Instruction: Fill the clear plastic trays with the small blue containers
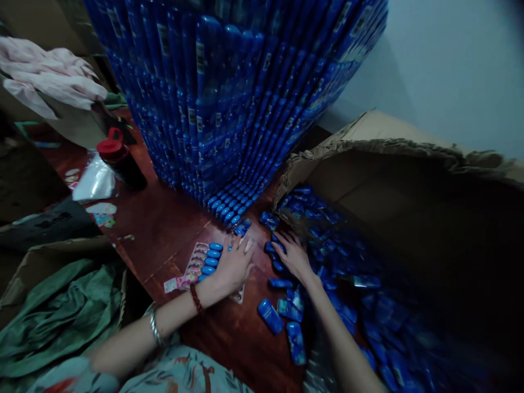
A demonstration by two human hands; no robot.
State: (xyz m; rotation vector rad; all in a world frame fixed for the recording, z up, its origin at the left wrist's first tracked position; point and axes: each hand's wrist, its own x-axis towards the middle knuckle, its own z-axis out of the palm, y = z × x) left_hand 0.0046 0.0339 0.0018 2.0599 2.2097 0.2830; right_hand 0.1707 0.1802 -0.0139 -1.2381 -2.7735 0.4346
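Observation:
My left hand (235, 266) lies over a clear plastic tray (196, 256) with rounded hollows, its fingers spread. Beside the palm, a row of small blue rounded packs (210, 262) stands on edge on the tray. A pink printed strip (175, 284) sticks out at the tray's left end. Fingers apart, my right hand (293, 256) reaches over loose blue packs (277, 266) at the carton's near side and touches them. Whether it grips one is hidden. More loose packs (270, 316) lie flat on the reddish table (229, 338).
A tall stack of blue packs (221, 109) rises straight ahead. On the right, a torn-edged cardboard carton (393, 169) holds many loose packs. A red-lidded bottle (123, 164) and plastic bags (96, 180) stand left. Green cloth (69, 311) fills a box at lower left.

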